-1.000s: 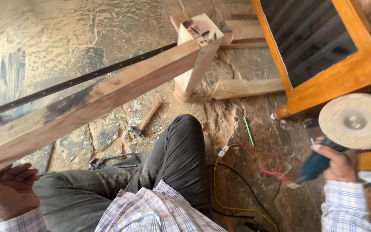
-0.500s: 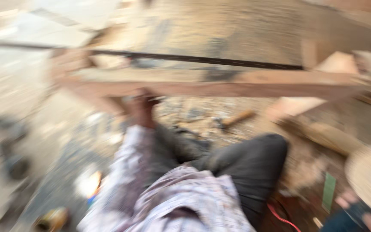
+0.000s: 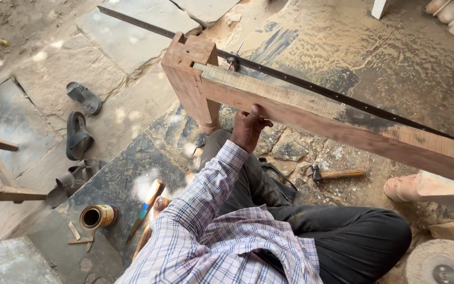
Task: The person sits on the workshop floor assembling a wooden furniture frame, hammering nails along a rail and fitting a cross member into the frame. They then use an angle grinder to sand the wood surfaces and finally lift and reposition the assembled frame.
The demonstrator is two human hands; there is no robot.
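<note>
Left hand [image 3: 248, 129] grips near face of long wooden rail [image 3: 342, 123], fingers curled onto it, thumb up. Right hand out of view. Rail runs from upright wooden post [image 3: 190, 79] at left toward right edge, raised above stone floor [image 3: 132, 47]. Thin dark metal strip [image 3: 316, 87] lies along behind rail. Hammer [image 3: 337, 173] on floor under rail. Sandals [image 3: 80, 118] and open tin [image 3: 96, 216] well apart at left.

The left hand [image 3: 246, 128] has risen from the lap to the wooden rail [image 3: 311, 113], apparently gripping it.
</note>
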